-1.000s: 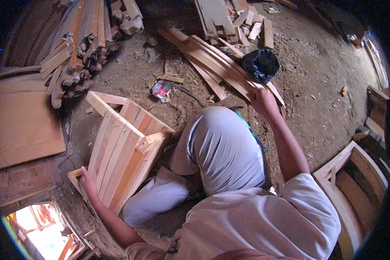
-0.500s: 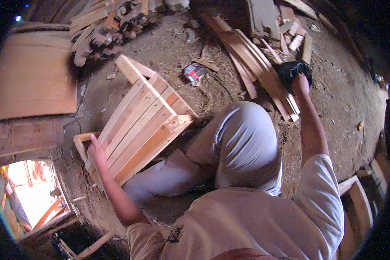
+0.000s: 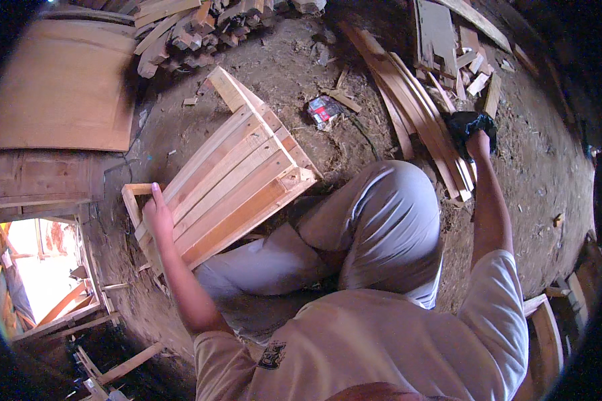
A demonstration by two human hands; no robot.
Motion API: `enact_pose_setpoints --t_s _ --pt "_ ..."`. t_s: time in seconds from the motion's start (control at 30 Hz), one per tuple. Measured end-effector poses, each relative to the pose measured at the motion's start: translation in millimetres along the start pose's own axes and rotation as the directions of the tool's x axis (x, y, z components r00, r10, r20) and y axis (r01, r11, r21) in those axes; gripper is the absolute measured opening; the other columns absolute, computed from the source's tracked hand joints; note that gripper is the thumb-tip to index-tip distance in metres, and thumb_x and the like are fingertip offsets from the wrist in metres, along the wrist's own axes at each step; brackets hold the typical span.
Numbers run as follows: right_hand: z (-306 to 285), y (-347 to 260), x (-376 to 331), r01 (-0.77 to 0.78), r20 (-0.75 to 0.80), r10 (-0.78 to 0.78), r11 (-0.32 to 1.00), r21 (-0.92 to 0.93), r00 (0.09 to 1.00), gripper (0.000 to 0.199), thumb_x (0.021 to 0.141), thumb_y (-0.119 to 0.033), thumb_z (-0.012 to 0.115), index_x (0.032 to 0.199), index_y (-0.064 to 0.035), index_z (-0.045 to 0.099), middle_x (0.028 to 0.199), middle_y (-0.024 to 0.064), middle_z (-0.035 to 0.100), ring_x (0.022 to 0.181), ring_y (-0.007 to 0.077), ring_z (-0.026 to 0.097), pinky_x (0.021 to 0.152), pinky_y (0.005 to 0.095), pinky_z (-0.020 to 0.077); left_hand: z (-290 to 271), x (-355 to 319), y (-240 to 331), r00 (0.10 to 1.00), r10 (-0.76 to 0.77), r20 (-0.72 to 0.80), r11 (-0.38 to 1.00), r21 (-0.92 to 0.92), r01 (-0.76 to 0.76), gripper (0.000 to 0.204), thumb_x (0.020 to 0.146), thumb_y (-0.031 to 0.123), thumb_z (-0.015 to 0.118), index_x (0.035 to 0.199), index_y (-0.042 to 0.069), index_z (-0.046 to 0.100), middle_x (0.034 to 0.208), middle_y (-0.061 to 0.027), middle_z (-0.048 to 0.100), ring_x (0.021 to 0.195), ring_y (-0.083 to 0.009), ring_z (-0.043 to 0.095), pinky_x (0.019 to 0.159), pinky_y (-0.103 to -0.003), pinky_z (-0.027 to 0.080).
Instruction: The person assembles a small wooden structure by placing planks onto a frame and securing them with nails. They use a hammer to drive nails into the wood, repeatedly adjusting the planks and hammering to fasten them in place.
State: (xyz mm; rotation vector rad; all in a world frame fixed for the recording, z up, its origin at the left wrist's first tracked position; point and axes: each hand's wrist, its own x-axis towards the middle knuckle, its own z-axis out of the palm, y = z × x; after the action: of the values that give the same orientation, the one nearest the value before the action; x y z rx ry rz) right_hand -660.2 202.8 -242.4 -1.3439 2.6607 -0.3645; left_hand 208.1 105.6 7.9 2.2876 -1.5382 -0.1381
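Note:
A slatted wooden crate (image 3: 227,177) of pale and reddish boards lies tilted on the ground against my bent left leg. My left hand (image 3: 158,212) grips its near left end, one digit stretched over the slats and the other fingers largely hidden. Out to the right, my right hand (image 3: 478,144) is closed on a black plastic bag (image 3: 471,127) at ground level, beside a stack of long wooden planks (image 3: 421,113). What the bag contains is not visible.
A red and white packet (image 3: 324,111) lies on the dirt floor beyond the crate. Piled wood offcuts (image 3: 201,30) are at the far left, near a large plywood sheet (image 3: 67,87). More scrap boards (image 3: 471,63) lie at the far right. Wooden frame pieces (image 3: 548,331) stand near my right side.
The whole view has shifted, so the crate, planks and bag appear farther right. My left hand stays at the crate's end, and my right hand keeps hold of the black bag.

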Motion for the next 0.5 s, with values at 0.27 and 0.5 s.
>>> enact_pose_setpoints --t_s 0.27,0.5 --pt "11.0 -7.7 -8.1 0.019 0.024 -0.023 0.988 0.15 0.999 0.027 0.083 -0.007 0.058 0.105 0.0037 0.069 0.104 0.0322 0.07 0.103 0.0487 0.067 0.09 0.0538 0.054 -1.5 4.3 -18.1 0.999 0.031 -0.038 0.996 0.086 -0.027 0.085 0.104 0.065 0.039 0.08 -0.012 0.068 0.077 -0.0329 0.064 0.073 -0.0496 0.061 0.068 -0.057 0.041" --pt "-5.5 -8.8 -12.1 -0.016 0.02 0.017 0.999 -0.039 1.0 0.028 0.084 -0.007 0.057 0.106 0.004 0.068 0.107 0.0318 0.069 0.104 0.0491 0.066 0.093 0.0548 0.0524 1.3 4.2 -9.8 1.0 0.027 0.012 0.997 0.075 -0.028 0.086 0.104 0.065 0.036 0.085 -0.012 0.07 0.083 -0.0342 0.066 0.079 -0.0519 0.063 0.072 -0.059 0.042"
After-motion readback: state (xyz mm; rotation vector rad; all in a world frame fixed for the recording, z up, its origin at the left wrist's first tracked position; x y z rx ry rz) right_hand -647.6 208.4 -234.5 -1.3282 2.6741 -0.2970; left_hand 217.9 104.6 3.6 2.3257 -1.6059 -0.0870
